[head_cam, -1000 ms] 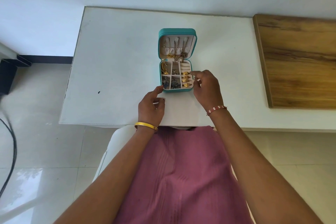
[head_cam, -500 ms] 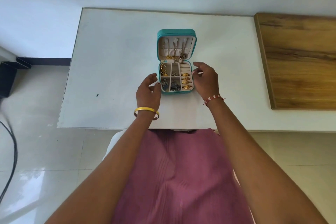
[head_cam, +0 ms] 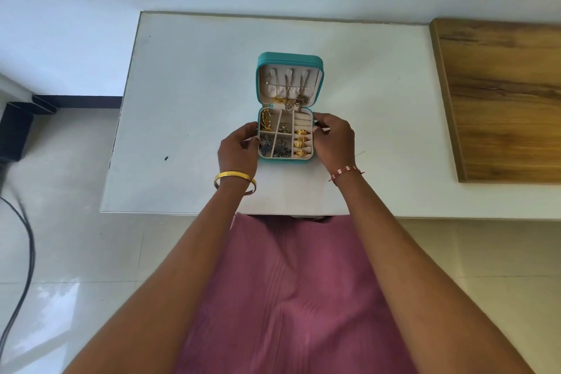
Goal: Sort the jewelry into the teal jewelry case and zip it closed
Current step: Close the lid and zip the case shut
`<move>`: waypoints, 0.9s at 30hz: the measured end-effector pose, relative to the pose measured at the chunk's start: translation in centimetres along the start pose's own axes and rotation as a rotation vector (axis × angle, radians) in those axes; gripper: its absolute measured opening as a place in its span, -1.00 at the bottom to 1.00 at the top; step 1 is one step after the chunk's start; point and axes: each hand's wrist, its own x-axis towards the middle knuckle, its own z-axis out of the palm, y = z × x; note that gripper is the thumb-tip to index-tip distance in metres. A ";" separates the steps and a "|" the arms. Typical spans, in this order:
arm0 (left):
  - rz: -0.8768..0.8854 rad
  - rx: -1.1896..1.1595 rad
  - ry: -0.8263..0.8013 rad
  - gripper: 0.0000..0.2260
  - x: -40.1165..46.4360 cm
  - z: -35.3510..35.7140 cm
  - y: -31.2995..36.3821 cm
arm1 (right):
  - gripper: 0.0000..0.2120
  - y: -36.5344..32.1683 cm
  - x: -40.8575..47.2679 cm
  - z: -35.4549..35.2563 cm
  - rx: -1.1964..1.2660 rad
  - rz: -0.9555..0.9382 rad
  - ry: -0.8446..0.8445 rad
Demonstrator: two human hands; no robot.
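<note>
Head view: teal jewelry case (head_cam: 290, 59) lies open on the white bench (head_cam: 188, 85), loaded with gold rings (head_cam: 302, 142). Left hand (head_cam: 238, 152) and right hand (head_cam: 335, 140) grip its opposite sides, fingers (head_cam: 321, 120) curled on the rim.

The case (head_cam: 290, 58) has a smooth teal shell, like faux leather, and a matt cream lining that looks velvety. 3 gold rings (head_cam: 302, 142) shine like polished metal; the dark pieces (head_cam: 273, 146) look like dull, tarnished metal. The table (head_cam: 194, 76) is smooth, matt white. The board (head_cam: 501, 94) is grained wood with a satin finish. The floor (head_cam: 66, 252) is glossy tile. The bangle (head_cam: 234, 177) is bright gold metal, and the garment (head_cam: 291, 297) is matt pink cloth.
</note>
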 end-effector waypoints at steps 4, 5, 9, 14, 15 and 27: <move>-0.029 -0.019 -0.034 -0.70 -0.1 -0.5 0.2 | -0.70 -1.0 0.3 -1.1 0.068 -0.016 0.044; -0.035 -0.023 -0.043 -0.70 -0.2 -0.7 0.0 | -0.68 -1.5 0.4 -1.4 0.109 -0.020 0.063; -0.020 0.035 -0.068 -0.70 -1.1 -1.2 -0.7 | -0.63 -3.4 1.0 -2.7 0.169 -0.061 0.083; -0.009 0.024 -0.064 -0.69 -0.9 -1.7 0.7 | -0.64 -5.2 1.5 -3.5 0.195 -0.094 0.059; 0.000 0.018 -0.061 -0.68 -0.5 -1.7 1.4 | -0.66 -5.4 1.6 -3.6 0.201 -0.098 0.060; -0.019 -0.127 -0.126 -0.60 3.9 -0.6 4.8 | -0.77 -5.8 5.2 -2.7 0.273 0.011 0.013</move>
